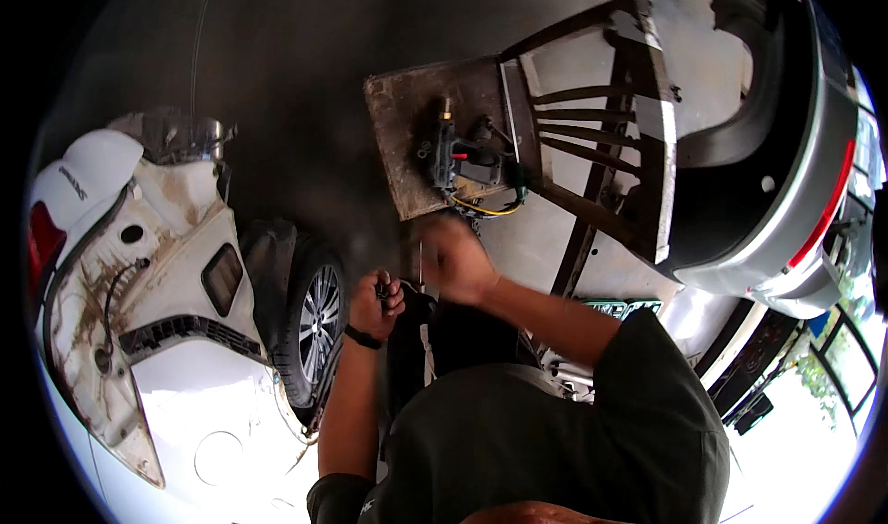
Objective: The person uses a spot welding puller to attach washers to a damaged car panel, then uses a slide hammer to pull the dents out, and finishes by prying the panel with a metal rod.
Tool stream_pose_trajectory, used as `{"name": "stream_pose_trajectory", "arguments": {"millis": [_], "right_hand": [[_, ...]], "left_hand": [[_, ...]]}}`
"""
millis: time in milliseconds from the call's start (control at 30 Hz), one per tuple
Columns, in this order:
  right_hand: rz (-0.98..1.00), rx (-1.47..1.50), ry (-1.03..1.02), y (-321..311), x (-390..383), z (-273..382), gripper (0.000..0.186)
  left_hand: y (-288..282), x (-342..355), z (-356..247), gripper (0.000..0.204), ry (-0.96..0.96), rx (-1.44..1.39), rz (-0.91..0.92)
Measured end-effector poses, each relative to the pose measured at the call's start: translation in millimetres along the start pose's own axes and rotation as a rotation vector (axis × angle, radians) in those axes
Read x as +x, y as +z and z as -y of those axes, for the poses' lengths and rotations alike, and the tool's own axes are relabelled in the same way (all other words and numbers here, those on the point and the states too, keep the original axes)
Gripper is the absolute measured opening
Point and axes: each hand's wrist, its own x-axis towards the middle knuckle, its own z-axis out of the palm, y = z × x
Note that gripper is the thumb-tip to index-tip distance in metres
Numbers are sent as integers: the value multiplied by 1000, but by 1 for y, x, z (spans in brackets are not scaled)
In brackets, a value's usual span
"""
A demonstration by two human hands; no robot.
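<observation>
My left hand [375, 308], with a dark band on its wrist, is closed in front of my body. A small dark piece [383, 290] shows between its fingers, too little of it visible to name. Just to its right and slightly farther out is my right hand [460, 260], smeared by motion, its fingers unclear. A thin light streak [421, 267] runs beside its fingertips; whether the hand grips it I cannot make out. Beyond the right hand, a black tool [446, 154] with a brass-coloured tip and a red part lies on a worn wooden chair seat [393, 140].
The chair's slatted back [583, 115] extends right. A yellow cable [495, 211] hangs at the seat's near edge. On the left stands a white car body [171, 265] with exposed panels and a wheel [319, 325]. A silver car [805, 237] is at right, near green plates [615, 306].
</observation>
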Motion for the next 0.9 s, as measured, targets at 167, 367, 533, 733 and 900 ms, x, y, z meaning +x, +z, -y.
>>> {"name": "stream_pose_trajectory", "arguments": {"millis": [167, 367, 533, 733, 900], "right_hand": [[60, -667, 328, -26, 72, -146, 63], [243, -909, 394, 10, 112, -187, 72], [267, -927, 623, 8, 142, -190, 62], [202, -1088, 345, 21, 78, -153, 63], [179, -949, 40, 4, -38, -132, 71]], "left_hand": [[-24, -35, 22, 21, 88, 247, -360], [-50, -81, 61, 22, 155, 228, -438], [-43, -100, 67, 25, 80, 568, -318], [-96, -146, 120, 33, 121, 502, -318], [-147, -166, 172, 33, 335, 431, -308]]}}
